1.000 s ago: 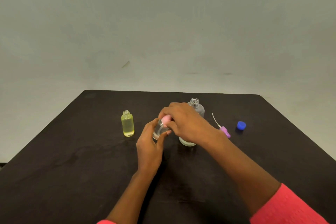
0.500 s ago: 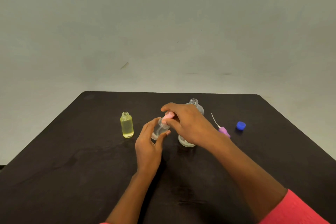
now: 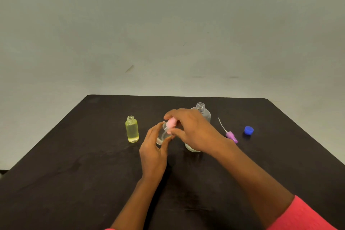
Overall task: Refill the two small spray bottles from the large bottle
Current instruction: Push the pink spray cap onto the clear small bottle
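Change: over the last second my right grip (image 3: 194, 130) has worked its fingers round the pink spray cap (image 3: 171, 123), pinching it.
Left grip (image 3: 153, 152): wrapped on the small clear bottle (image 3: 162, 136), mid-way across the table (image 3: 74, 173), just beside the uncapped large bottle (image 3: 201, 108).
Meaning: a twist, I judge; on or off, I cannot tell.
Waiting: yellow bottle (image 3: 132, 129) open, left; purple spray head (image 3: 231, 136) lying right.

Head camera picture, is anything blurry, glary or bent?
Head view: light is soft and even, no harsh glare on the table; head view: the pink cap and clear bottle look slightly smeared, the yellow bottle sharper.
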{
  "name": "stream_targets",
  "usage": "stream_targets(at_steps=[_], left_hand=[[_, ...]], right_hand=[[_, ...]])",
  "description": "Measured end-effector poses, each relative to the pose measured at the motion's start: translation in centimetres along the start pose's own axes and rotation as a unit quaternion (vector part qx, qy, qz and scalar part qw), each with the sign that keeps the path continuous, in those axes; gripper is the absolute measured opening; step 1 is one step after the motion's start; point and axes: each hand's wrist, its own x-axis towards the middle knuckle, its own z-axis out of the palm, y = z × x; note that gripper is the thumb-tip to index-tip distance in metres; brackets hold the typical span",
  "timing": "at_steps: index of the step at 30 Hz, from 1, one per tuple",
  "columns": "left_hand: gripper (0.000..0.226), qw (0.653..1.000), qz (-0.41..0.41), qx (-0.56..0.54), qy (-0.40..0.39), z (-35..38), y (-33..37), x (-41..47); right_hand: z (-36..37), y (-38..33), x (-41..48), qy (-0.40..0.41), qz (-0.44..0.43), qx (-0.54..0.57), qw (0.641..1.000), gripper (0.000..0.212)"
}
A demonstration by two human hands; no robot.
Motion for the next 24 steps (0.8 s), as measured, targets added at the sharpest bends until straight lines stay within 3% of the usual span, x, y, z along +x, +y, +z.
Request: stream_targets(at_steps=[3,9,12,15,18,21,24], left_hand=[[0.043,1.0,0.02,0.01,0.004,-0.1,0.2,0.1],[0.041,0.999,0.038,0.035,-0.006,-0.2,-0.6,0.1],[0.042,0.998,0.048,0.042,-0.012,0.0,-0.3,-0.1],[0.042,0.996,0.063,0.057,-0.014,0.2,-0.5,-0.3],[0.044,0.996,0.066,0.063,-0.011,0.3,-0.5,-0.4],[0.041,0.998,0.047,0.039,0.011,0.1,0.0,-0.1],[0.044,0.997,0.049,0.051,0.014,0.0,-0.2,0.0]], right_hand=[[-0.1,0.1,0.1,-0.015,-0.002,-0.035,0.999,0.024],[-0.2,0.4,-0.1,0.0,0.029,0.019,0.999,0.022],[0.1,0.7,0.0,0.05,0.087,0.053,0.994,0.023],[0.8,0.6,0.0,0.104,0.124,-0.002,0.987,0.029],[0.5,0.9,-0.4,0.095,0.105,0.045,0.989,0.03],[-0.3,1.4,-0.8,0.036,0.056,0.11,0.992,0.021],[0.0,1.7,-0.9,0.08,0.058,0.1,0.99,0.017]])
